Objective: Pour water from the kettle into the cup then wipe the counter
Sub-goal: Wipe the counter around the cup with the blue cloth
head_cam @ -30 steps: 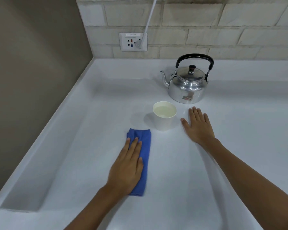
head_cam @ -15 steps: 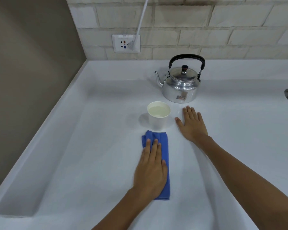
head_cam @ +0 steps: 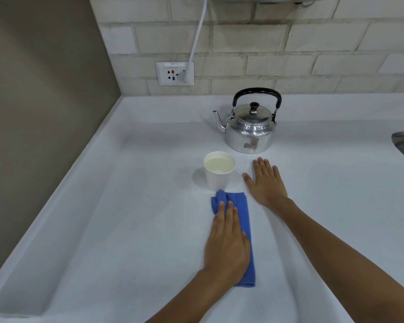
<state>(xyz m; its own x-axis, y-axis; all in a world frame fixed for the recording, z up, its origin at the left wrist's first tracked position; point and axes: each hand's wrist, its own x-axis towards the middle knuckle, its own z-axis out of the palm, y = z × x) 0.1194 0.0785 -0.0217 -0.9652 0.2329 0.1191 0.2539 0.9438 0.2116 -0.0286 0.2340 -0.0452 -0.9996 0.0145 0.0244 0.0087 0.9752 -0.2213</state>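
Left hand (head_cam: 226, 245) flat, fingers extended, pressed on blue cloth (head_cam: 241, 220) — cloth far end bunched against cup (head_cam: 219, 173). Right hand (head_cam: 265, 183) open, palm down on counter (head_cam: 126, 206), right of cup. Cup water-filled. Kettle (head_cam: 251, 127) upright, farther back — spout left.

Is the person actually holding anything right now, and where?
Nothing is gripped. The left hand lies flat on the blue cloth, pressing its near half onto the counter. The right hand rests open on the counter.

Left hand (head_cam: 226, 243): flat, palm down, fingers extended together, slightly blurred; right hand (head_cam: 265, 183): flat, fingers apparently spread, forearm extended forward.
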